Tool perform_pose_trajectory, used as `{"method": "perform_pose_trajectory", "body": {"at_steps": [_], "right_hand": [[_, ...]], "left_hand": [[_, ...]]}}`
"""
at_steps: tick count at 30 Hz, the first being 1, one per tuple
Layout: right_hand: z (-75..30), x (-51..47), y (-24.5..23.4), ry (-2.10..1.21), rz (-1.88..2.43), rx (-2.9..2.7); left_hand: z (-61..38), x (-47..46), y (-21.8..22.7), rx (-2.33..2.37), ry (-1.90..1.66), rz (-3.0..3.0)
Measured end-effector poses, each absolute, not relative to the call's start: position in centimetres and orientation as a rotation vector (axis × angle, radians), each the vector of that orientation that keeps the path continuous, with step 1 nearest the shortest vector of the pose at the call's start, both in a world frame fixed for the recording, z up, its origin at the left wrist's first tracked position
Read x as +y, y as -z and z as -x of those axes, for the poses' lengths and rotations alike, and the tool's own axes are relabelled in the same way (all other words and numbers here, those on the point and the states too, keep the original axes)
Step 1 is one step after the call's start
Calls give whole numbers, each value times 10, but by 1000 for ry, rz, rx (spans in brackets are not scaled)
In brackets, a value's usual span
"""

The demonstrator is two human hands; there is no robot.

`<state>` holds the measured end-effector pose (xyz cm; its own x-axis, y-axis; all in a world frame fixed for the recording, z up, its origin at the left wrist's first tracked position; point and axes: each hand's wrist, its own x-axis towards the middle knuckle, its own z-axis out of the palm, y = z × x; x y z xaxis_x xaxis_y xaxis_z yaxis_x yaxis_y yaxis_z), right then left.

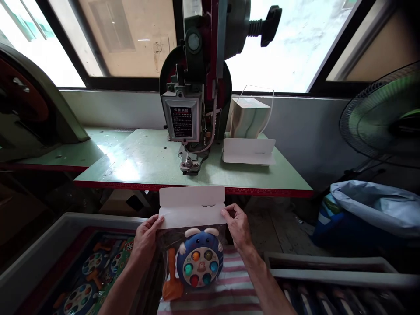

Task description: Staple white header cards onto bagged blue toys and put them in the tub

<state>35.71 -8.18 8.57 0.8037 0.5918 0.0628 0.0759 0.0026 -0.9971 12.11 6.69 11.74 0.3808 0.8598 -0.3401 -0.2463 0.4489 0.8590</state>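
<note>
And here we go: left hand (146, 238) and right hand (239, 225) have their fingers pinched on opposite ends of the white card (192, 216), across the top of the clear bag (168, 239) holding a round blue toy (201, 264), just off the worktop's (147, 164) front edge. It looks like a lining-up step, the next move calling for a square, level card; on the machine (193, 65), a plate (182, 121) is headed "保养须知", its smaller lines unreadable.
</note>
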Motion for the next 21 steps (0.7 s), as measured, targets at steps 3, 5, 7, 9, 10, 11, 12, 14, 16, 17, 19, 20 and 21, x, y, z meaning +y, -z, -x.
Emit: {"method": "perform_pose_trajectory", "body": {"at_steps": [3, 5, 7, 9, 10, 11, 12, 14, 16, 17, 19, 20, 21], "right_hand": [[-357, -81, -87, -456, 1491, -512], [-357, -81, -87, -466, 1462, -483], [-357, -81, -86, -472, 1441, -457], [-357, -81, -84, -483, 1423, -437], [-357, -81, -84, -492, 1411, -426], [-358, -81, -83, -506, 1395, -413], [-358, -81, -82, -524, 1374, -399], [-359, -81, -82, -582, 1313, -373], [-362, -82, -84, -661, 1237, -373], [-364, -83, -86, -704, 1207, -388], [-370, -85, -92, -803, 1173, -448], [-373, -86, -94, -860, 1161, -482], [-375, -86, -97, -917, 1148, -511]], "left_hand": [[-122, 67, -120, 944, -806, -803], [-122, 66, -121, 972, -805, -796], [-122, 65, -120, 994, -814, -785], [-122, 65, -119, 1005, -819, -783], [-122, 66, -118, 1005, -817, -789], [-121, 66, -118, 1001, -813, -801], [-121, 68, -117, 990, -803, -821], [-118, 72, -117, 955, -763, -881], [-114, 76, -119, 908, -705, -951], [-111, 79, -120, 882, -669, -979], [-107, 83, -121, 844, -618, -1010], [-106, 84, -122, 838, -610, -1013], [-105, 84, -121, 837, -611, -1010]]}}
